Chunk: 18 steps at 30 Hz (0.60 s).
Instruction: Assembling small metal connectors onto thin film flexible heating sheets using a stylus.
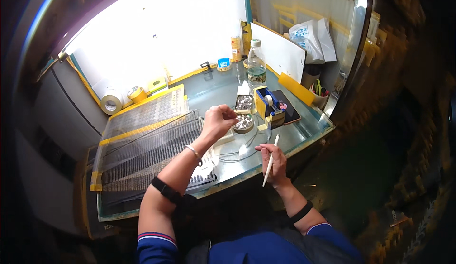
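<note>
To me the work looks under way, with pieces [245, 120] left in the round tin [243, 131] at mid-frame, where the left hand [220, 121] curls its fingers, on what I cannot tell, while the right hand [277, 165] grasps a pale stick [270, 164] lower right of centre.

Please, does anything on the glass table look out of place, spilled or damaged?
Nothing looks spilled or damaged. Only the patterned sheets look slightly untidy: they overlap with uneven edges on the left. The bottle stands upright.
</note>
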Each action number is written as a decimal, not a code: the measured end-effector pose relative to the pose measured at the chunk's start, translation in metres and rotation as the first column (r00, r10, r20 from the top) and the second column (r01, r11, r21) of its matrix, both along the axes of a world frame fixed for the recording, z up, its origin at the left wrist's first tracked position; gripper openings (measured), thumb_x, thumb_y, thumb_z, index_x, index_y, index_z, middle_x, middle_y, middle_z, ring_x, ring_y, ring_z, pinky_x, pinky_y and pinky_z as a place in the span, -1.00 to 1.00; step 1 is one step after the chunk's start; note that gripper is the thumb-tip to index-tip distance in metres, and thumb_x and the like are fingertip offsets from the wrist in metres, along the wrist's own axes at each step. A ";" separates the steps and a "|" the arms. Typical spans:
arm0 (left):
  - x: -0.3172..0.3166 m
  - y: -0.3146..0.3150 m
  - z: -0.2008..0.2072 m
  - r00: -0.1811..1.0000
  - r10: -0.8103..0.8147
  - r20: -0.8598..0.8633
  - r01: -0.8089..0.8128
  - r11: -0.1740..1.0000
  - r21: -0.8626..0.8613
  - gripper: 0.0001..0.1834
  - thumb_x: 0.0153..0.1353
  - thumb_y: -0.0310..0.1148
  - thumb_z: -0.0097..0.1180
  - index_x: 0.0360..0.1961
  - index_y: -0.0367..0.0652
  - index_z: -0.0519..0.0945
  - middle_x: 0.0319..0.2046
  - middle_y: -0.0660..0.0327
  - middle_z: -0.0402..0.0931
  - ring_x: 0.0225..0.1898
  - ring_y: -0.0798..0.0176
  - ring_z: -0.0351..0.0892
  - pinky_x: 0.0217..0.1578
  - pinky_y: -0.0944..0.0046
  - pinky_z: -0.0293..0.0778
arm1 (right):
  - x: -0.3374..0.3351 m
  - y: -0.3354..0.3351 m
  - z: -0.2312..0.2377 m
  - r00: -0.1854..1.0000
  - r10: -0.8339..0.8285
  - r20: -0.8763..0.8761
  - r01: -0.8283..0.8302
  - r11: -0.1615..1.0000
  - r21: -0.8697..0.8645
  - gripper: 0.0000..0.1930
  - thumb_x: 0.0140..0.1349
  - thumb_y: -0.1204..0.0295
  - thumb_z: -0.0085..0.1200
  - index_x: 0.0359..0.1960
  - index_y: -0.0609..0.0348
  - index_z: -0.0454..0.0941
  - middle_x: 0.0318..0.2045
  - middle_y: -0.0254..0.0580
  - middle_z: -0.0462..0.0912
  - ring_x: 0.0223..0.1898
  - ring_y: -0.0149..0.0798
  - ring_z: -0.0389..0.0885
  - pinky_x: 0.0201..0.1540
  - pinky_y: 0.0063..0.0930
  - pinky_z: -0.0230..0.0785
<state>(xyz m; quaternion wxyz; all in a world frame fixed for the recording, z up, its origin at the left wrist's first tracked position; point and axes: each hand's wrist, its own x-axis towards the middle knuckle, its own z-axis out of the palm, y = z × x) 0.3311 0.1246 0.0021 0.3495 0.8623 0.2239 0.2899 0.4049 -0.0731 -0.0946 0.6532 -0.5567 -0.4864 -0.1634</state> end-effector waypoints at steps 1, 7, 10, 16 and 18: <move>0.003 -0.009 0.006 0.997 0.018 -0.071 -0.018 1.000 0.006 -0.85 -0.02 -0.51 0.37 -0.40 -0.32 0.68 -0.45 0.11 0.69 -0.39 0.36 0.68 -0.30 0.36 0.59 | 0.001 -0.001 -0.001 1.000 0.002 0.000 -0.002 1.000 0.001 -0.86 0.25 0.56 0.12 -0.17 0.18 0.51 -0.39 -0.12 0.67 -0.36 -0.06 0.65 -0.33 -0.30 0.48; 0.007 0.003 -0.009 0.996 0.020 -0.084 -0.019 1.000 0.015 -0.85 0.02 -0.55 0.32 -0.33 -0.33 0.69 -0.40 0.10 0.71 -0.31 0.33 0.71 -0.24 0.35 0.60 | 0.004 0.000 -0.003 0.957 -0.166 0.236 0.189 0.979 -0.077 -0.85 0.19 0.55 0.17 -0.21 0.15 0.52 -0.44 -0.10 0.63 -0.43 -0.02 0.63 -0.38 -0.27 0.47; -0.010 0.008 -0.003 0.997 -0.029 -0.078 0.023 0.997 -0.076 -0.80 0.07 -0.61 0.27 -0.23 -0.35 0.67 -0.32 0.10 0.71 -0.25 0.33 0.71 -0.16 0.36 0.61 | 0.004 0.003 -0.006 0.955 -0.173 0.242 0.194 0.979 -0.064 -0.85 0.19 0.54 0.18 -0.22 0.15 0.51 -0.44 -0.10 0.63 -0.43 -0.01 0.62 -0.39 -0.26 0.47; -0.097 -0.036 0.019 0.980 0.012 -0.201 0.019 0.989 0.148 -0.66 0.16 -0.35 0.31 -0.10 -0.34 0.62 -0.14 -0.03 0.64 -0.11 0.11 0.67 -0.04 0.22 0.56 | 0.004 0.000 -0.004 0.966 -0.114 0.232 0.138 0.987 -0.088 -0.86 0.24 0.52 0.13 -0.18 0.14 0.53 -0.42 -0.11 0.63 -0.41 -0.02 0.62 -0.37 -0.28 0.47; -0.130 -0.052 -0.004 0.976 0.068 -0.208 0.022 0.914 0.404 -0.57 0.15 -0.27 0.32 -0.04 -0.36 0.59 0.01 -0.10 0.55 0.06 -0.03 0.57 0.09 0.13 0.47 | 0.007 -0.005 -0.002 0.980 -0.049 0.195 0.070 0.992 -0.101 -0.82 0.32 0.41 0.07 -0.08 0.12 0.54 -0.38 -0.13 0.63 -0.38 -0.06 0.63 -0.34 -0.29 0.47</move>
